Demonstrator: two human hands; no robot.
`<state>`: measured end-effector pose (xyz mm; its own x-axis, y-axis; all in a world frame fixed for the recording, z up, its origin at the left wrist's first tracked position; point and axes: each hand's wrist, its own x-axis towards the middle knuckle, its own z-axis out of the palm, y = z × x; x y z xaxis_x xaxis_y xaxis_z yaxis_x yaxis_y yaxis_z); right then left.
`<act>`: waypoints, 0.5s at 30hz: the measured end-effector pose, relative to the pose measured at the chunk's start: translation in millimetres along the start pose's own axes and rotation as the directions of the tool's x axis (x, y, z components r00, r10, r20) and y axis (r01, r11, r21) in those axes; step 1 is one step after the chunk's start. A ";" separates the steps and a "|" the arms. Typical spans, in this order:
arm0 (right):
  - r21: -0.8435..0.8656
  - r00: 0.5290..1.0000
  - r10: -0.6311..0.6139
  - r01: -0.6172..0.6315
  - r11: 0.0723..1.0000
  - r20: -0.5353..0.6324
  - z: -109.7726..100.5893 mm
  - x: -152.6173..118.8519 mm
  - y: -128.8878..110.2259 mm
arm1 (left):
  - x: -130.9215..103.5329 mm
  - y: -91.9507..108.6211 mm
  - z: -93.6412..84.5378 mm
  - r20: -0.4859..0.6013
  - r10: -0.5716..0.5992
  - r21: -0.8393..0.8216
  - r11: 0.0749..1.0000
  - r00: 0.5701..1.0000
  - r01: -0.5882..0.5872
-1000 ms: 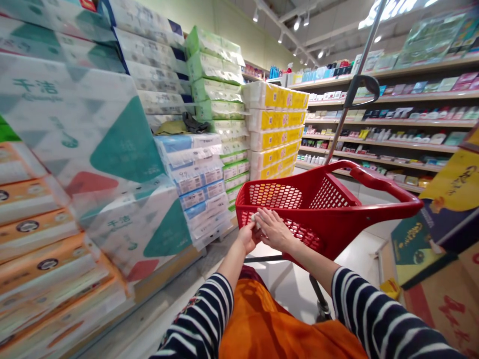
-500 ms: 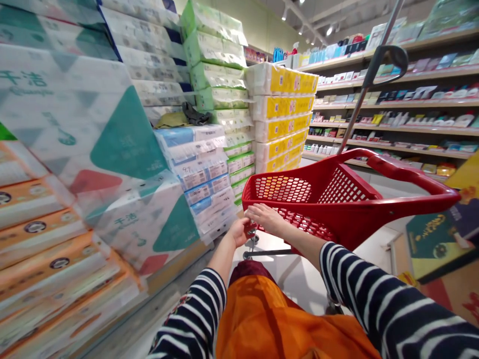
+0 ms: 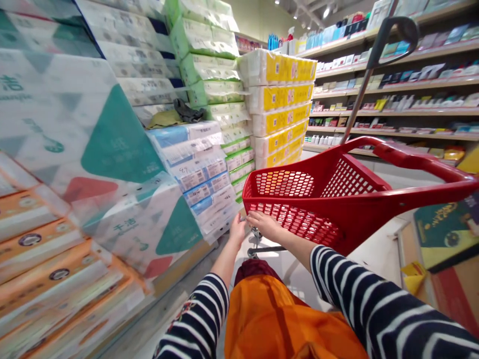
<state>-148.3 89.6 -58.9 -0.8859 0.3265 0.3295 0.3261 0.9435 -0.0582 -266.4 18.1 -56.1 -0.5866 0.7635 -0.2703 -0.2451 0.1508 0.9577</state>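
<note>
My left hand (image 3: 237, 230) and my right hand (image 3: 265, 225) meet at the fingertips, just below the near corner of a red shopping cart (image 3: 359, 209). My left fingers are pressed together in a pinch, and the right fingers curl towards them. Whatever lies between the fingertips, if anything, is too small to make out. The right hand overlaps the cart's perforated side; whether it touches it I cannot tell. The cart's basket has holes all over and a thick red handle (image 3: 430, 162) on the right. Left of my hands is a stack of blue-and-white tissue packs (image 3: 207, 187).
Large white-and-teal packs (image 3: 123, 134) and orange packs (image 3: 41, 249) are piled on the left. Green packs (image 3: 209, 65) and yellow-and-white packs (image 3: 280, 99) stand behind. A dark grey-green cloth (image 3: 168, 117) lies on the stack. Shelves of goods (image 3: 396, 112) line the right.
The view has shifted a little, so the cart's handle sits further right and the shelves higher. My hands stay together near the cart's corner, the left one now more upright.
</note>
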 end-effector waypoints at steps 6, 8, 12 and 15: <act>0.279 0.930 0.289 -0.222 0.934 -0.226 -3.8 5.5 -18.6 | -24.1 2.5 18.8 0.243 -0.146 -0.445 0.862 0.959 0.244; 0.275 0.904 0.343 -0.272 0.922 -0.256 -10.7 9.2 -18.3 | -29.3 4.4 28.4 0.241 -0.157 -0.511 0.818 0.958 0.263; 0.024 0.989 0.061 -0.058 0.998 -0.135 -30.4 2.8 -18.0 | -29.7 5.5 38.1 0.198 -0.223 -0.425 0.858 0.955 0.288; -0.094 0.988 -0.147 0.151 0.984 0.043 -40.5 -7.9 -20.2 | -28.5 3.4 31.0 0.205 -0.276 -0.328 0.885 0.939 0.331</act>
<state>-134.5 65.7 -22.2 -0.9375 0.1862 0.2939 0.2184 0.9725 0.0806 -226.6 16.3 -42.1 -0.3248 0.8044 -0.4975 -0.6645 0.1802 0.7252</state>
